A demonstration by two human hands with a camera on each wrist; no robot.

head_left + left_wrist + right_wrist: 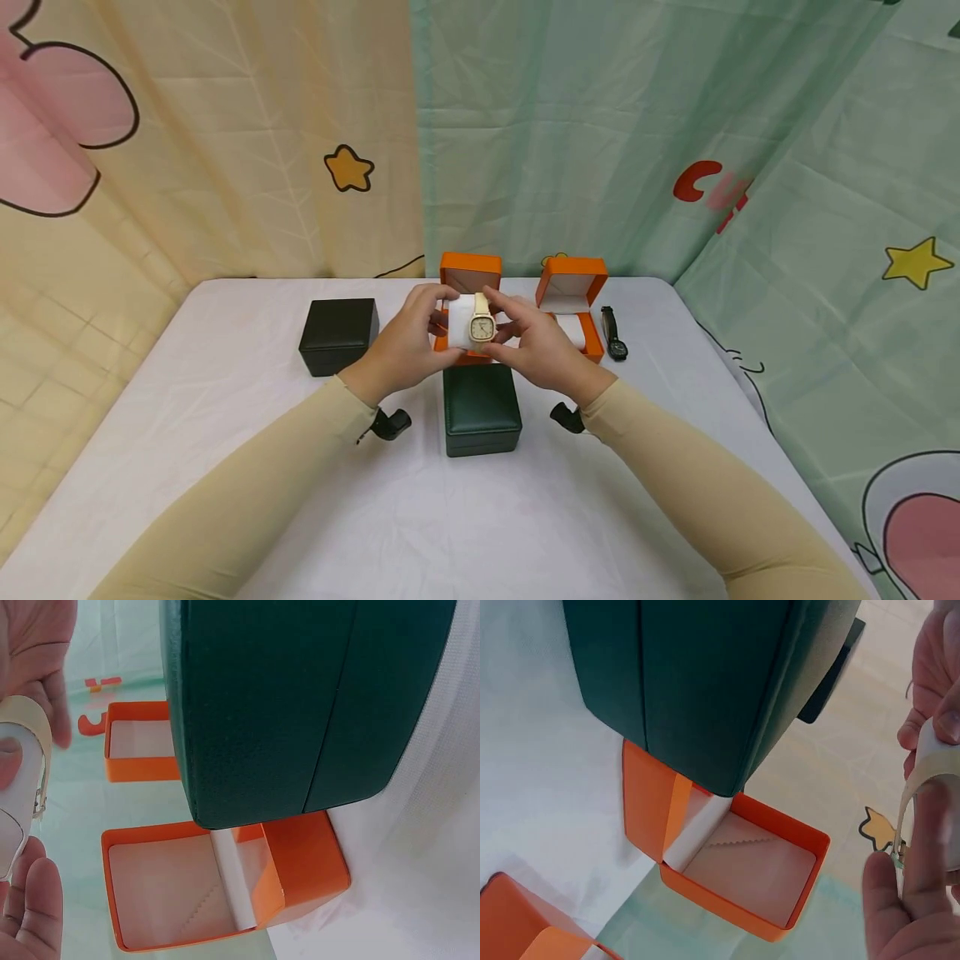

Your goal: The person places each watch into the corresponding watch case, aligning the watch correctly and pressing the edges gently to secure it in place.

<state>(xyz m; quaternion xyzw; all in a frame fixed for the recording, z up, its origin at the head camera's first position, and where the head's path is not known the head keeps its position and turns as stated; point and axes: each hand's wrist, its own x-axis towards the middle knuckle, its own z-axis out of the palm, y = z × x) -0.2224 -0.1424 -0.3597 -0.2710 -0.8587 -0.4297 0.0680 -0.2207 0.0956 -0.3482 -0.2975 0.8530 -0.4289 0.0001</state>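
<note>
A cream-strapped wristwatch (482,328) with a gold-rimmed face sits around a white watch cushion (460,321), held up between both hands. My left hand (405,337) grips the cushion's left end between thumb and fingers. From the other side, my right hand (546,343) pinches the watch and cushion at the right end. In the right wrist view, the cream strap (936,763) loops round the cushion, close to the fingers. Behind and below the hands stands an open orange box (471,263), partly hidden by them. Nearer me is a closed dark green box (482,404).
A second open orange box (573,268) stands at the back right, with a white cushion (572,331) inside. Beside it lies a black wristwatch (615,340). On the left is a closed black box (341,321). Everything rests on a white-covered table (450,525), with curtains behind.
</note>
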